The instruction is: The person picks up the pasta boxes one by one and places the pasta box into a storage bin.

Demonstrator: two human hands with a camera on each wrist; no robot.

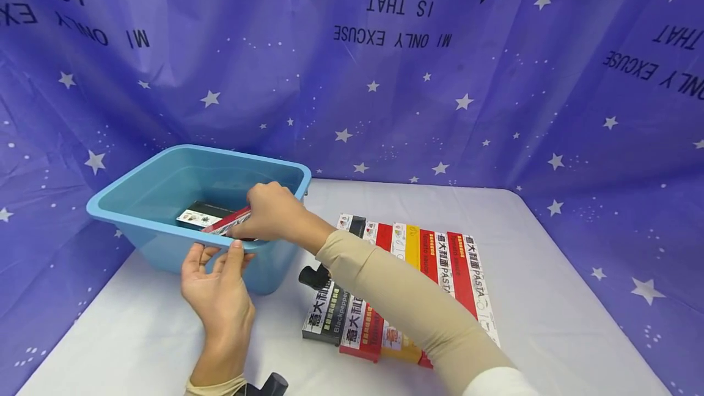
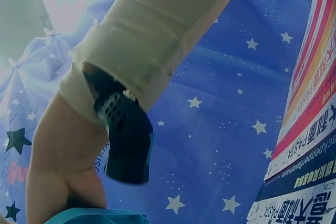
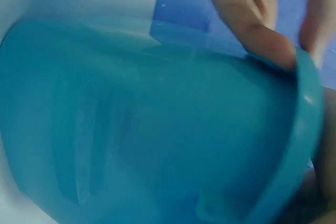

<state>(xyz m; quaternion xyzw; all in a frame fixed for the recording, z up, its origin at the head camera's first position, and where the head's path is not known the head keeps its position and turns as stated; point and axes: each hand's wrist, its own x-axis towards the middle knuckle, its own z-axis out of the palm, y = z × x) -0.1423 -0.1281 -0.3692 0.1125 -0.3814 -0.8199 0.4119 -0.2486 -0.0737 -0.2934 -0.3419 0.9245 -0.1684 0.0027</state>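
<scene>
A blue plastic tub point(image 1: 151, 255) stands at the left of the table. My right hand point(image 1: 275, 212) reaches over its near rim and grips a red-and-white pasta box point(image 1: 228, 222), which tilts inside the tub. Beside that lies a black-and-white box point(image 1: 200, 216) at the bottom. With thumb and fingers, my left hand point(image 1: 220, 289) holds the tub's near rim; the right wrist view shows its thumb point(image 3: 273, 48) against the rim. In the left wrist view, the right hand point(image 2: 68, 150) is partly hidden by the tub rim point(image 2: 100, 216).
Several pasta boxes point(image 1: 464, 267) lie side by side on the white table point(image 1: 555, 298), right of the tub, partly under my right forearm. Black camera mounts sit on both wrists. A purple star-printed cloth point(image 1: 396, 109) surrounds the table's back and sides.
</scene>
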